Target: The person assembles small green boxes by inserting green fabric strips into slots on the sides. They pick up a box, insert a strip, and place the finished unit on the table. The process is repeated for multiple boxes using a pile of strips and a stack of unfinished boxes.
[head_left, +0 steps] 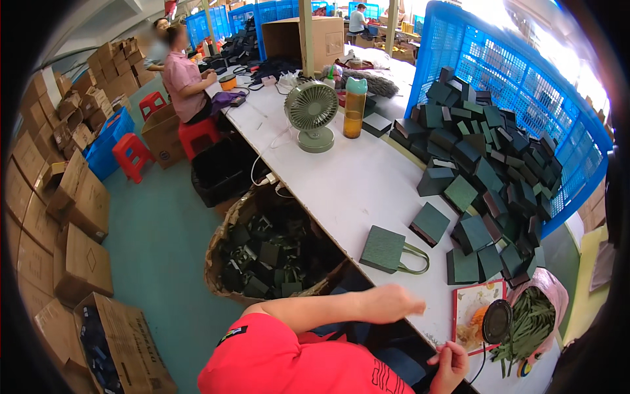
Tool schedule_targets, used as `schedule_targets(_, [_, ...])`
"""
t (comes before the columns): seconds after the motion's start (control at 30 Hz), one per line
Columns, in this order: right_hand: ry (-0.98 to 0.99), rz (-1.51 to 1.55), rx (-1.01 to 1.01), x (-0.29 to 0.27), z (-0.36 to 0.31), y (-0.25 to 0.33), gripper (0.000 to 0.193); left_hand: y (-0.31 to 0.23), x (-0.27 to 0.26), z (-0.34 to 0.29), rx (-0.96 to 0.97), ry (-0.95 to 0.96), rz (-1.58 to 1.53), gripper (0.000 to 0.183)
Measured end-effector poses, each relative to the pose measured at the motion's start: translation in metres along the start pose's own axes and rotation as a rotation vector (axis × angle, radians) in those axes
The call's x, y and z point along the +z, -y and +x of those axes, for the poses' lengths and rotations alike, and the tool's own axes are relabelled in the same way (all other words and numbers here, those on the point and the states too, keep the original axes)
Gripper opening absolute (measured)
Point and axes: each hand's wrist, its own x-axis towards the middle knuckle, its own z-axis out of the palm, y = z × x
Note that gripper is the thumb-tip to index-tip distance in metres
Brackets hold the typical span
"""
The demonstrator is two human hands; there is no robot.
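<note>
My left hand (pixel 392 303) reaches across over the table's near edge, its fingers closed together and pointing right; whatever they may hold is too small to make out. Lower down at the table edge, my right hand (pixel 450 366) is closed with thumb and fingers pinched, and its contents cannot be made out. Beyond my left hand lies a dark green box with a ribbon handle (pixel 382 248), apart from it. A red-rimmed tray (pixel 459 326) sits beyond my right hand, holding orange stuff. Over its right side stands a round black disc-shaped device (pixel 497 322) with a cord.
Dark green boxes (pixel 487 174) spill from a blue plastic crate (pixel 577 131). Green ribbon strips (pixel 530 318) lie in a pink bag at right. A fan (pixel 313 111) and an amber bottle (pixel 354 111) stand farther back. A large carton (pixel 213 262) beside the table holds more boxes.
</note>
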Motion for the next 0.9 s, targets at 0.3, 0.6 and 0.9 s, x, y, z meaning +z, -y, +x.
schedule_targets(0.3, [-0.036, 0.178, -0.05, 0.012, -0.011, 0.004, 0.014, 0.065, -0.022, 0.003, -0.413, 0.048, 0.581, 0.08])
schedule_targets(0.6, [0.125, -0.01, 0.101, -0.003, -0.025, 0.01, 0.002, 0.064, -0.051, 0.005, -0.29, 0.158, 0.589, 0.102])
schedule_targets(0.9, [0.235, 0.079, 0.076, 0.027, -0.017, 0.017, 0.013, 0.06, -0.068, -0.015, -0.183, -0.112, -0.108, 0.127])
